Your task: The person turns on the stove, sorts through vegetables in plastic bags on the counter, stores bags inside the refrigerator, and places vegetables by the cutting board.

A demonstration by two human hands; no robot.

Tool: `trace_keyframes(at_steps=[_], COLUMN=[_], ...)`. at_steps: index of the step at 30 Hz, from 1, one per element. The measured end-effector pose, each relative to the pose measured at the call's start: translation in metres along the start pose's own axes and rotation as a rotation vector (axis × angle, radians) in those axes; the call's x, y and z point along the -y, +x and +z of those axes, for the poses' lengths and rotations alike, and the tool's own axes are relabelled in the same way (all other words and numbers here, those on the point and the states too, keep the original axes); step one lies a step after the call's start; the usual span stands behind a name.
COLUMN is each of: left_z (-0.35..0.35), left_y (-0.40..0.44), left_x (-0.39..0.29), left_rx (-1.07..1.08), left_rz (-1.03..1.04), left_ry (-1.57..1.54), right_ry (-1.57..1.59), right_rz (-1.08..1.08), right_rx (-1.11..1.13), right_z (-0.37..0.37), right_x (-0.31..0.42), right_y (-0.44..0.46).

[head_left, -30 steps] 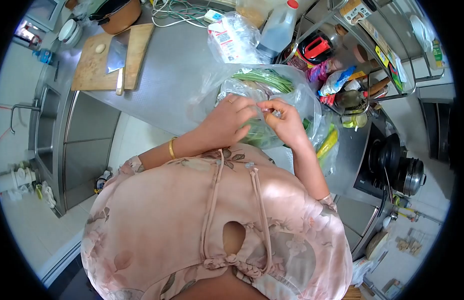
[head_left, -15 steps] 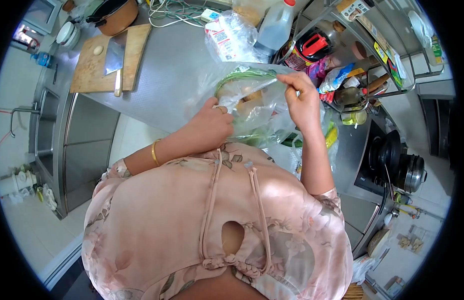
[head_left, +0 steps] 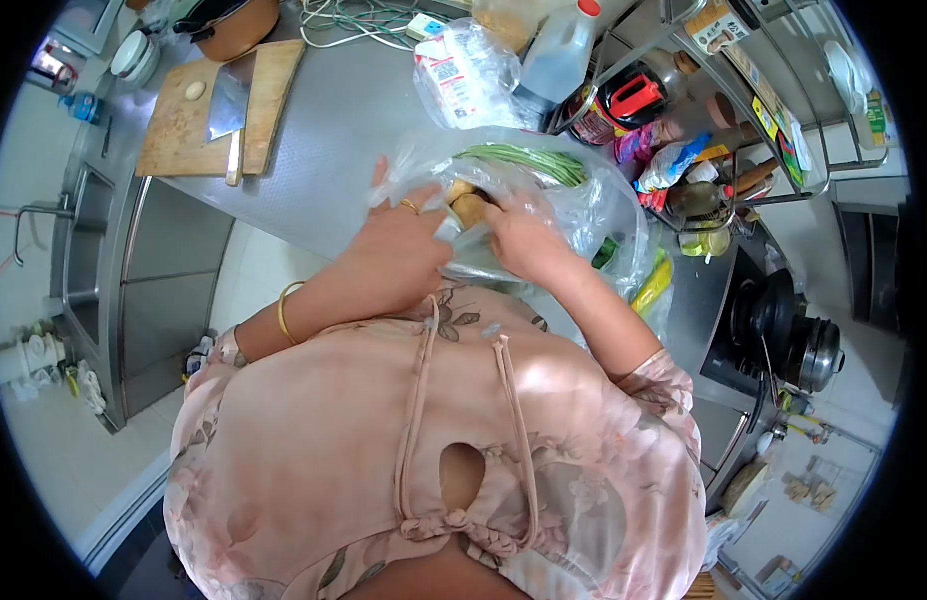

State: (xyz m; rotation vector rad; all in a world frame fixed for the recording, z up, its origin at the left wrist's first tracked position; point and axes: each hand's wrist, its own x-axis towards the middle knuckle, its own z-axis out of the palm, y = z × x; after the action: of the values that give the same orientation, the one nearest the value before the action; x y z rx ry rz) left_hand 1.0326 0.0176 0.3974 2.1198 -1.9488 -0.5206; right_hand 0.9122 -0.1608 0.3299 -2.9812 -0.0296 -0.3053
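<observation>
Tan produce (head_left: 469,208) seen in plastic bag (head_left: 623,215) on bench (head_left: 343,110).
Bag edge pinched by part-spread left hand (head_left: 391,250); produce touched by right hand (head_left: 531,243), closure unclear. Judged firm, best cupped at sides; bag limp.

metal counter (head_left: 333,120), wooden board (head_left: 173,130), clear bag (head_left: 615,205)
</observation>
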Motion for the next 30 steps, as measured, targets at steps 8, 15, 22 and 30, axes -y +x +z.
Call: trace_keyframes(at_steps=[8, 15, 22, 30], left_z=[-0.002, -0.005, 0.003, 0.023], left_y=[0.004, 0.013, 0.016, 0.028], left_x=[-0.003, -0.003, 0.0, 0.001], left_rx=[-0.037, -0.162, -0.149, -0.183], left_rz=[-0.023, -0.016, 0.009, 0.024], left_ry=[0.005, 0.05, 0.031, 0.043], right_ry=[0.059, 0.113, -0.003, -0.515], right_rz=[0.068, -0.034, 0.112, 0.152], right_rx=[0.848, 0.591, 0.607, 0.539], right_z=[-0.023, 0.022, 0.044, 0.063], right_x=[-0.006, -0.012, -0.014, -0.038], right_y=[-0.003, 0.038, 0.066, 0.061])
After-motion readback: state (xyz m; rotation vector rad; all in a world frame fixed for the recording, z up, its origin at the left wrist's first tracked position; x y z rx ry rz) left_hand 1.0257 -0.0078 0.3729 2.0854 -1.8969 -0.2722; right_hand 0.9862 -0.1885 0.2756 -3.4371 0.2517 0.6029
